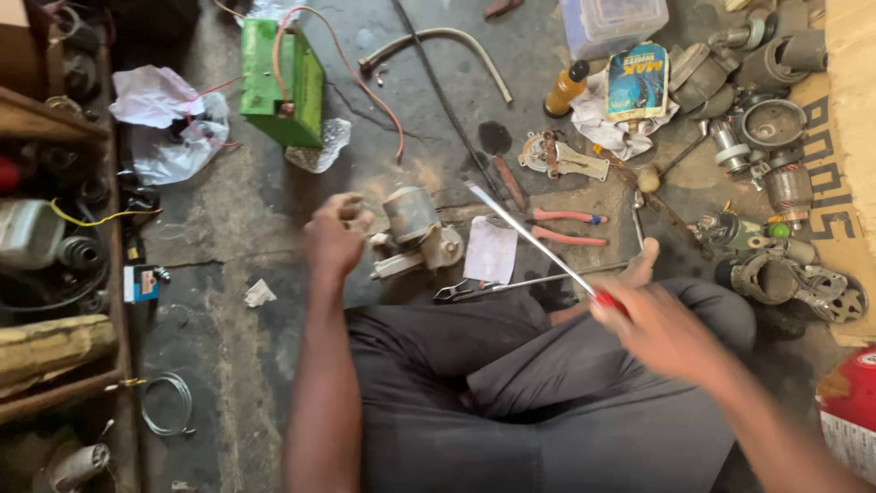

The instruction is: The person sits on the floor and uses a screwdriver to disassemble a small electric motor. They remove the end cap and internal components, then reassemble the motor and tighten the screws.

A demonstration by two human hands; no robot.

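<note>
Mid-frame, the left hand (336, 233) curls shut around something small, unclear what, beside the grey motor (415, 233) on the floor. The right hand (659, 330), lower right, grips a red-handled screwdriver (534, 239), blade angled toward the motor; aligning its tip seems next.

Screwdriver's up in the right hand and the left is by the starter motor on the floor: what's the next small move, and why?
Probably lower the screwdriver's tip to the starter motor. The right hand holds it by the red handle with the blade angled up, clear of the motor, while the left hand sits closed right beside the housing, placed to steady it. Which fastener to aim for cannot be made out.
</note>
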